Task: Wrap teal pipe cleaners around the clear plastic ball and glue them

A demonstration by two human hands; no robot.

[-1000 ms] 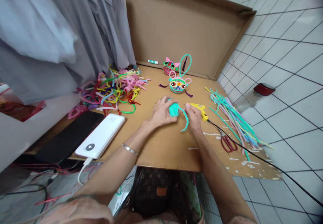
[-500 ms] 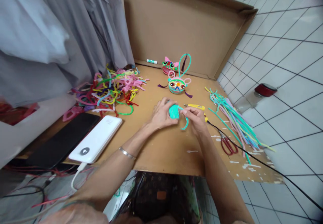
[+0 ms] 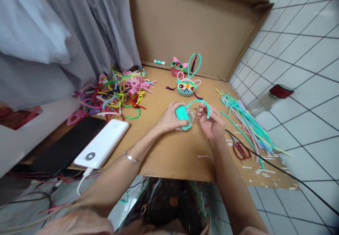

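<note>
Head view: a teal ball (image 3: 183, 116) is gripped by the left hand (image 3: 169, 116), just in front of the owl figure (image 3: 186, 86). Its loose teal stem (image 3: 201, 104) is pinched by the right hand (image 3: 212, 123). Scissors (image 3: 239, 150) lie right of the owl, a power bank (image 3: 102, 143) well left.

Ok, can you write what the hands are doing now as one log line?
left hand: holds teal ball | right hand: pinches teal pipe cleaner arching from ball | nearby: scissors, power bank
</note>
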